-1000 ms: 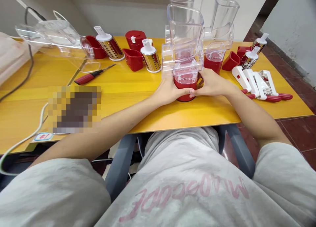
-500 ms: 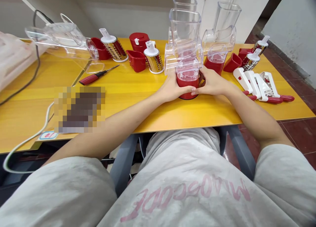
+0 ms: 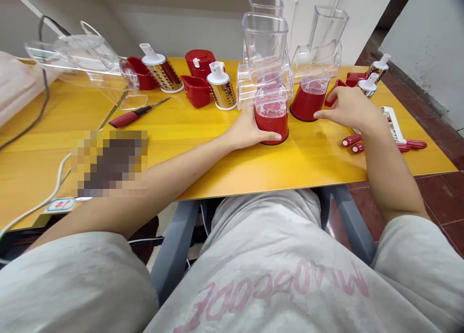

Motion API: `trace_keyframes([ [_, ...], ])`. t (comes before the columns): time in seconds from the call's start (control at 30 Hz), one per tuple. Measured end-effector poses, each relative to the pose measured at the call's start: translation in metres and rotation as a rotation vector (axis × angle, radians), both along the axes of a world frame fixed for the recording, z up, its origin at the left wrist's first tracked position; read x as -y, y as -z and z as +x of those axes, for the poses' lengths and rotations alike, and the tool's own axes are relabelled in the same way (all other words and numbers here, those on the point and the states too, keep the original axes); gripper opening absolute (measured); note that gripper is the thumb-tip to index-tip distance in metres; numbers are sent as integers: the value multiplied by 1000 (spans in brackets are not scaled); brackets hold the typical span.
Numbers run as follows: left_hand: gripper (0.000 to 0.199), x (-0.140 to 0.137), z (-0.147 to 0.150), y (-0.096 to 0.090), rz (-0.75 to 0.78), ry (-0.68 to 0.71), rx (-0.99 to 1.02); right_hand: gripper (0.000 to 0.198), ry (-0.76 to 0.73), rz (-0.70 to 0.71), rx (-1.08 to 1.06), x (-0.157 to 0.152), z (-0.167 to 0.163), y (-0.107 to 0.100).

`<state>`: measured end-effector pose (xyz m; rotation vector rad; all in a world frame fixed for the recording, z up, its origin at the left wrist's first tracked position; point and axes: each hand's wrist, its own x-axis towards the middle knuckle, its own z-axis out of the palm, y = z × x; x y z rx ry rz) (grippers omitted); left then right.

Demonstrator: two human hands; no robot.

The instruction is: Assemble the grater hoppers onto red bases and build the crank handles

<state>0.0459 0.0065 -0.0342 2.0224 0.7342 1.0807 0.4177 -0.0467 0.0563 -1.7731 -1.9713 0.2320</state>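
Observation:
My left hand (image 3: 250,129) is wrapped round the red base of a drum grater (image 3: 271,123), its thumb lying across the front. The grater stands upright on the table, its clear plastic body and feed chute above the base. Off to the right, my right hand (image 3: 346,109) is in the air with thumb and fingers apart and nothing visible in it. It is beside a second red-based grater (image 3: 307,98) and partly in front of a red pusher (image 3: 330,94). White crank handles with red grips (image 3: 357,142) lie below and beyond that hand, partly hidden by it and the forearm.
Metal grating drums (image 3: 222,89) and red pushers (image 3: 197,92) stand behind on the left. A red-handled screwdriver (image 3: 134,113) lies by a clear grater housing (image 3: 90,57). A blurred-out dark object (image 3: 112,161) sits near a white cable (image 3: 60,178). More drums (image 3: 379,67) stand at the right.
My right hand has let go of the grater's base and moved right, towards the red pusher and crank handles. My left hand has stayed on the base. The view has shifted slightly.

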Motion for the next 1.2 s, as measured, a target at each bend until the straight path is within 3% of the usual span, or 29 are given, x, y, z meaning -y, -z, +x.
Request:
trace_keyframes([
  [0.1, 111, 4, 2, -8, -30, 41, 11, 95, 127, -23, -2, -9, -10, 12],
  [0.17, 110, 3, 3, -10, -42, 26, 11, 104, 163, -33, -43, -20, -25, 19],
  [0.37, 118, -26, 4, -6, -30, -21, 1, 89, 206, -30, -113, -61, -35, 27],
  [0.53, 118, -61, 8, 3, -16, -90, -1, 91, 209, -23, -145, -92, -36, 32],
  [0.77, 113, -108, 17, 1, -64, -7, -5, 87, 288, -36, -160, -125, -47, 31],
  [1.0, 116, -123, 29, -8, -63, -22, -29, 87, 324, -36, -211, -146, -53, 27],
  [1.2, 129, -128, 35, 17, 25, -119, 50, 90, 305, -78, -157, -147, -53, 25],
])
